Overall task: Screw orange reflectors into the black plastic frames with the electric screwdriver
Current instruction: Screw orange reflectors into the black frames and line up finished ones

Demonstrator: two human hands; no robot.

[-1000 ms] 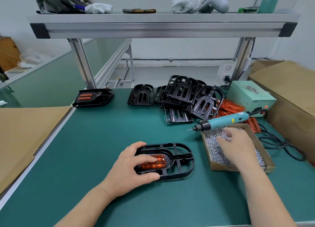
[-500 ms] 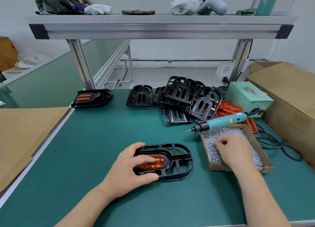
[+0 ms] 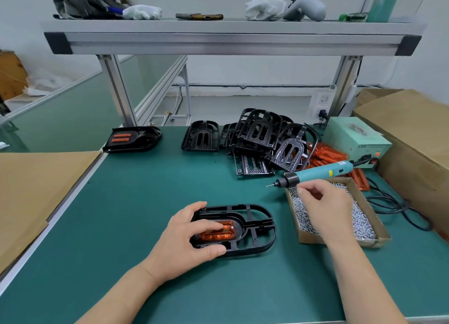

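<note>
A black plastic frame (image 3: 257, 226) lies flat on the green mat in front of me, with an orange reflector (image 3: 218, 235) seated in its left end. My left hand (image 3: 179, 241) grips that end, thumb on the near rim and index finger pressing on the reflector. My right hand (image 3: 323, 209) hovers over the cardboard box of screws (image 3: 308, 237), fingertips pinched together on a small screw. The teal electric screwdriver (image 3: 320, 171) rests across the box's far edge, tip pointing left, just beyond my right fingers.
A heap of black frames (image 3: 257, 134) and loose orange reflectors (image 3: 328, 153) lies at the back. A frame with reflectors fitted (image 3: 131, 139) sits back left. A green power supply (image 3: 354, 139), black cable (image 3: 393, 202) and cardboard carton (image 3: 413, 134) stand right; flat cardboard (image 3: 36, 182) lies left.
My right hand has risen out of the screws and moved left toward the screwdriver, fingers now pinched. The left hand and frame have stayed put.
</note>
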